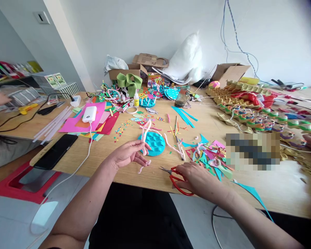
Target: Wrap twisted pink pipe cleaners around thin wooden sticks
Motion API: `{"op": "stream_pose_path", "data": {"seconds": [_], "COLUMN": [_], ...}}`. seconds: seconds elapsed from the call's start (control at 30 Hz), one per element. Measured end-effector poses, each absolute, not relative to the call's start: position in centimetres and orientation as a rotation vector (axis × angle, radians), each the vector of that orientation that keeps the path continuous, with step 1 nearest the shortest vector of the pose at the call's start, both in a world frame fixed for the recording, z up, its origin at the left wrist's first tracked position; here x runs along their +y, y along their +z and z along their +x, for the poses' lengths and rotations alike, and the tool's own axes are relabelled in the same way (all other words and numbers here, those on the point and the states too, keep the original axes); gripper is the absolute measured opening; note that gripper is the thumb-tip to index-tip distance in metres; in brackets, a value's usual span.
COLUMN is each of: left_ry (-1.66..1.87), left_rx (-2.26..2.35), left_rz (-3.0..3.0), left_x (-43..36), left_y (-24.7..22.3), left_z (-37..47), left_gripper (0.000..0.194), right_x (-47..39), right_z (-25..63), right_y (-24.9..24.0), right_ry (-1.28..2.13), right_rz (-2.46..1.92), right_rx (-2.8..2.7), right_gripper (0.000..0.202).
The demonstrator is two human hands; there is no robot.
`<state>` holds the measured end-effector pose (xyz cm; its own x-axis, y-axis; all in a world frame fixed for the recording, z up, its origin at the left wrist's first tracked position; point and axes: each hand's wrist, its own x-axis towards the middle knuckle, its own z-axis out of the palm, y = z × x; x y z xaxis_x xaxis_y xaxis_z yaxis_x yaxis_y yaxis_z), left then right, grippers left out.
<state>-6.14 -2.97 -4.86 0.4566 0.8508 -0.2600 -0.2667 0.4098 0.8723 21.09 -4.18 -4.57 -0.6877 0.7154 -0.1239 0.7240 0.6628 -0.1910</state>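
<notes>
Between the thumb and fingers of my left hand (131, 152) is a fuzzy pale-pink pipe cleaner (146, 129), bent into a tall loop. A short pale piece (145, 166) hangs by the lower fingertips. Right behind that hand lies a round blue disc (155, 144) with a bumpy surface. My right hand (194, 178) grips red-handled scissors (177, 180) near the table's front edge, their blades pointing left toward my left hand. Another pale-pink pipe cleaner (173, 145) rests to the right of the disc, beside a thin brush-like stick (176, 129).
Colourful paper scraps (209, 157) are heaped beyond my right hand. To the left are a black phone (55, 152), a white power bank (89, 114) on coloured paper and its cable. A yellow glue bottle (136, 99) and glass jar (182, 97) stand behind. Other people's hands show at both sides.
</notes>
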Motion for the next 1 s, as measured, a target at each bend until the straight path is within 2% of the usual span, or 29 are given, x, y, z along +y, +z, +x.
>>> {"op": "stream_pose_path", "data": {"seconds": [0.1,0.27,0.5,0.63,0.77,0.83,0.9,1.0], "left_ry": [0.839,0.874,0.907,0.938,1.014,1.024,1.022,1.067], "left_rx": [0.772,0.715,0.697,0.683,0.664,0.659,0.659,0.704], "left_rz": [0.843,0.789,0.683,0.613,0.510,0.459,0.422,0.428], "left_x": [-3.3,-3.5,-3.1,-2.6,-1.8,-1.3,-0.7,0.2], "left_y": [-4.8,-5.0,-4.6,-4.8,-5.2,-5.3,-5.3,-5.1], "left_z": [-6.4,-5.1,-3.7,-2.6,-1.1,-0.5,-0.4,-1.4], "left_gripper": [0.022,0.022,0.020,0.017,0.017,0.016,0.015,0.012], "right_x": [-4.7,-5.5,-6.0,-5.9,-5.5,-5.1,-4.6,-3.1], "right_z": [20.8,20.3,19.3,18.4,16.2,15.4,15.7,18.8], "right_y": [-5.8,-6.0,-5.8,-5.5,-5.3,-5.1,-4.9,-4.9], "right_ry": [-0.202,-0.181,-0.235,-0.452,-1.214,-1.484,-1.517,-1.233], "right_rz": [1.238,1.334,1.559,1.903,2.026,2.026,2.065,2.283], "right_rx": [2.884,2.920,2.842,2.910,2.942,2.853,2.806,2.712], "right_gripper": [0.019,0.022,0.012,0.018,0.017,0.024,0.029,0.029]}}
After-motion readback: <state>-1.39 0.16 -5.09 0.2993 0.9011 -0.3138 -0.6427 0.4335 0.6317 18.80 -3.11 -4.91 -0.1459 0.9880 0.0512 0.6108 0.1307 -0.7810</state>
